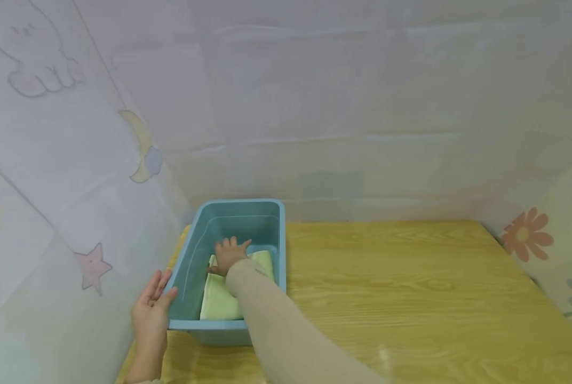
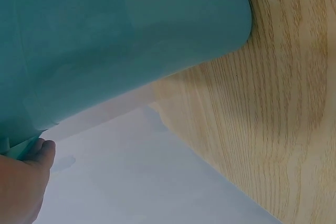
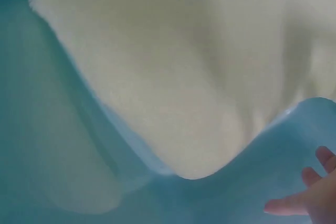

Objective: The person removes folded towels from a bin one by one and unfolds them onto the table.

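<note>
Clock read on the head view, twelve at the far side. Nearest, a beige sleeve point(image 1: 295, 333) is running up from six o'clock and slanting toward half past ten. The left hand point(image 1: 150, 314) is sitting at about eight o'clock of the blue bin point(image 1: 219, 324), grasping its rim: thumb lapping over the edge, fingers lying along the outside. In the left wrist view the same hand is showing at eight o'clock, fingertips meeting the rim. The bin is standing on the wood-grain surface point(image 1: 411, 298), between seven and eight o'clock from the middle. Inside it, a pale green cloth point(image 1: 221, 305) is lying folded over the bin floor, its near part filling the six o'clock end and another part showing toward two. Just beyond that near part, the right hand point(image 1: 229, 258) is lying over the cloth's ten o'clock side, released, fingers spreading and gripping nothing; contact with the cloth I cannot tell. The right wrist view is showing the cloth blurred, one corner pointing to six. Farther off, a pink star point(image 1: 93, 266) is marking the side sheet between eight and nine, an orange flower point(image 1: 526, 234) is showing near three, and a pale, creased backdrop point(image 1: 315, 101) is hanging at twelve.
</note>
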The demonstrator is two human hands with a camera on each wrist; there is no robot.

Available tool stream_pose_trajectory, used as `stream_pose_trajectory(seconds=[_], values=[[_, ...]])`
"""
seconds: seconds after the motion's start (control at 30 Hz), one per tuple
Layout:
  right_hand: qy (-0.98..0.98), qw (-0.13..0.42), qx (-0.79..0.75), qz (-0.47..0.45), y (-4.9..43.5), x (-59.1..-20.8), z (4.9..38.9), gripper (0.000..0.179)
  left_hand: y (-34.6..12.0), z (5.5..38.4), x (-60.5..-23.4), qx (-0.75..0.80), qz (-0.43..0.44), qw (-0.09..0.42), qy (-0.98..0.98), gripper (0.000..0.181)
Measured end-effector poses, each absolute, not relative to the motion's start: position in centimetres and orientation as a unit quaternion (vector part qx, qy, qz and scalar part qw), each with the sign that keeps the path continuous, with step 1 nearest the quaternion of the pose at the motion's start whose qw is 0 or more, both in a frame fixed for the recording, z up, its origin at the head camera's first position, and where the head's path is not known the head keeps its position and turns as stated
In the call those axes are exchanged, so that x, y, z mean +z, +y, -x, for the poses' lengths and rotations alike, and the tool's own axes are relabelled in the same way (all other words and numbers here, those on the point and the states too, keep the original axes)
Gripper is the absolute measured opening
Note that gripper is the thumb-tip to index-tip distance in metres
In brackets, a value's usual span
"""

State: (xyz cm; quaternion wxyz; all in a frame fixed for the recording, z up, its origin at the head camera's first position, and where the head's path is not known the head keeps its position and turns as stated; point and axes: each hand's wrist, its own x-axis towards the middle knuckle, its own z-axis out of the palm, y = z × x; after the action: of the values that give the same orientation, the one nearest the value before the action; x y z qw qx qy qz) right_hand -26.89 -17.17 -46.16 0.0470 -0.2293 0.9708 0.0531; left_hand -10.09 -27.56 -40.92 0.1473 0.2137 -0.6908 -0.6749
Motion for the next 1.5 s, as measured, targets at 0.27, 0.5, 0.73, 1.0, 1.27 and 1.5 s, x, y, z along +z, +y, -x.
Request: stream_pose_trajectory(seconds=[0.27,0.5,0.73,1.0,1.27,1.5], values=[[0.971,0.073,0.036,0.225,-17.3,-48.2,28.0,0.085,-27.3,10.4,-40.8,-0.678,-0.231,0.159,-0.679,0.064],[0.969,0.117,0.027,0.216,-16.9,-49.4,28.1,0.090,-26.8,10.2,-40.6,-0.677,-0.235,0.167,-0.677,0.062],[0.965,0.147,0.055,0.208,-17.2,-50.9,28.6,0.098,-26.8,10.2,-40.8,-0.663,-0.242,0.169,-0.688,0.062],[0.963,0.164,0.085,0.197,-17.5,-51.7,29.1,0.096,-26.7,10.2,-40.9,-0.671,-0.241,0.173,-0.679,0.061],[0.964,0.150,0.098,0.197,-17.5,-51.2,29.3,0.093,-26.6,10.2,-40.8,-0.666,-0.240,0.173,-0.685,0.061],[0.966,0.154,0.060,0.198,-17.6,-51.2,29.3,0.082,-26.7,10.2,-40.9,-0.667,-0.243,0.172,-0.683,0.061]])
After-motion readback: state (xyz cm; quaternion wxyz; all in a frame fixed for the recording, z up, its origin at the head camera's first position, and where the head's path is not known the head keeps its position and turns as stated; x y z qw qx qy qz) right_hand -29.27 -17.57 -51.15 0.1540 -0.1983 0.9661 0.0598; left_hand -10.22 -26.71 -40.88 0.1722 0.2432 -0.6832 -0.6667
